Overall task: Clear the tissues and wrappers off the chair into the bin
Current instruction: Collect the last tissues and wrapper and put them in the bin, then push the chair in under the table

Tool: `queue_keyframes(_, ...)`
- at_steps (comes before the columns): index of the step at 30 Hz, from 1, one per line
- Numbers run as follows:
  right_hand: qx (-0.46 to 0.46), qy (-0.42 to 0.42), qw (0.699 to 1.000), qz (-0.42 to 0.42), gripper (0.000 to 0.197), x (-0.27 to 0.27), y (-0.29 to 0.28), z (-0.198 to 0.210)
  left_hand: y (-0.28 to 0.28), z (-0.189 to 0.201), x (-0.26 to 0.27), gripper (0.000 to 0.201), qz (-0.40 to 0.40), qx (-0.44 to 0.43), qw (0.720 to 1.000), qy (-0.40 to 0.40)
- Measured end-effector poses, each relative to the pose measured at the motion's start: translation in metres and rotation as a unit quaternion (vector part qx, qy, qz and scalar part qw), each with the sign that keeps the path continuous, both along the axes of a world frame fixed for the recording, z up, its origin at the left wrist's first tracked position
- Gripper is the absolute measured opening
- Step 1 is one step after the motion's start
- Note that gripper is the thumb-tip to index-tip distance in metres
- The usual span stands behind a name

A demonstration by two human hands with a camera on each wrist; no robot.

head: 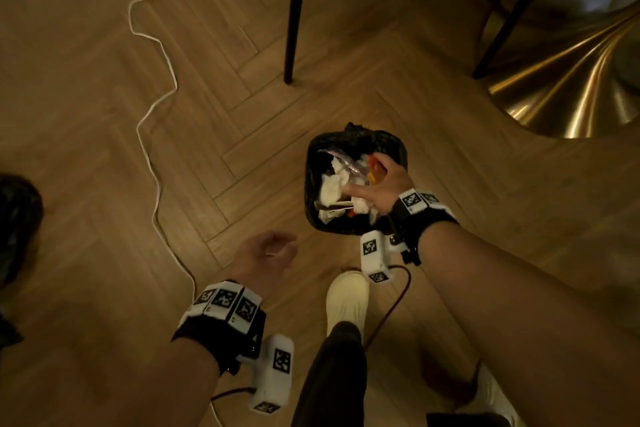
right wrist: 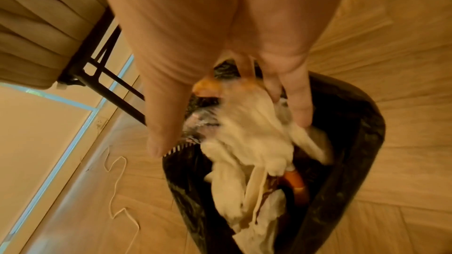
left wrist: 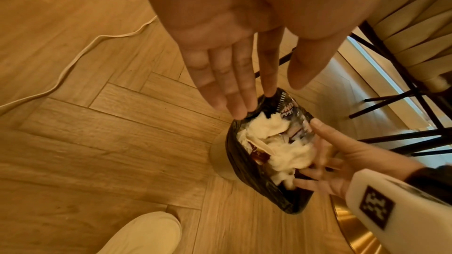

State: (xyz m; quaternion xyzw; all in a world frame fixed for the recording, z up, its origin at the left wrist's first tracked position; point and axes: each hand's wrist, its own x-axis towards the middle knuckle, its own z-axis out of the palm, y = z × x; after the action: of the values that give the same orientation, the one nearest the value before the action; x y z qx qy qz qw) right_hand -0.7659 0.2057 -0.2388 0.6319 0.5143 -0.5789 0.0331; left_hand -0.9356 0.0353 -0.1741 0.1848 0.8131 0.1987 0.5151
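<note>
My right hand (head: 384, 188): fingers spread, over the bin (head: 356, 180), touching tissues (right wrist: 247, 138) | my left hand (head: 266, 253): relaxed, empty, beside bin | tissues and wrappers (left wrist: 291, 111) in bin on floor (head: 104, 184)

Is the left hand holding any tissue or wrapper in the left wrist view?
No, the left hand is flat with straight fingers and bare palm, above the floor beside the bin.
</note>
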Motion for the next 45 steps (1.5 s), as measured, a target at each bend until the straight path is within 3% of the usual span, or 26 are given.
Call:
queue_keyframes(3, 0.010, -0.024, 1.000, 0.017, 0.095, 0.007, 0.003, 0.007, 0.003, 0.008, 0.001, 0.008, -0.001, 0.004, 1.000, -0.003)
queue_keyframes(9, 0.051, -0.073, 0.994, 0.057, 0.041, 0.036, -0.010, 0.065, 0.016, 0.047, 0.015, 0.008, -0.042, 0.031, 0.999, -0.001)
queue_keyframes(13, 0.037, -0.066, 0.992, 0.097, 0.029, 0.072, -0.040, 0.152, 0.026, 0.106, 0.028, 0.008, -0.168, 0.010, 0.986, 0.002)
queue_keyframes(17, 0.017, -0.102, 0.988, 0.115, 0.031, 0.129, -0.086, 0.257, 0.033, 0.179, 0.050, 0.017, -0.345, 0.000, 0.938, 0.025)
queue_keyframes(21, 0.010, -0.144, 0.987, 0.063, 0.032, 0.202, -0.143, 0.345, 0.038, 0.250, 0.094, 0.009, -0.445, 0.034, 0.894, 0.036)
queue_keyframes(24, 0.022, -0.172, 0.985, 0.011, 0.030, 0.259, -0.198, 0.389, 0.033, 0.290, 0.143, 0.011, -0.525, 0.049, 0.847, 0.067)
queue_keyframes(28, 0.030, -0.181, 0.980, -0.082, 0.026, 0.336, -0.296, 0.418, 0.003, 0.330, 0.232, 0.015, -0.628, 0.083, 0.770, 0.074)
queue_keyframes(35, -0.006, -0.202, 0.960, -0.195, 0.027, 0.465, -0.515, 0.433, -0.137, 0.366, 0.399, 0.016, -0.828, 0.069, 0.550, 0.088)
queue_keyframes(38, -0.007, -0.214, 0.945, -0.247, 0.028, 0.515, -0.602, 0.439, -0.196, 0.369, 0.465, 0.020, -0.873, 0.042, 0.478, 0.091)
queue_keyframes(42, -0.040, -0.221, 0.933, -0.282, 0.030, 0.573, -0.686, 0.454, -0.256, 0.380, 0.544, 0.022, -0.895, 0.064, 0.433, 0.081)
queue_keyframes(45, -0.051, -0.223, 0.929, -0.293, 0.030, 0.618, -0.711, 0.460, -0.279, 0.390, 0.596, 0.023, -0.904, 0.093, 0.410, 0.071)
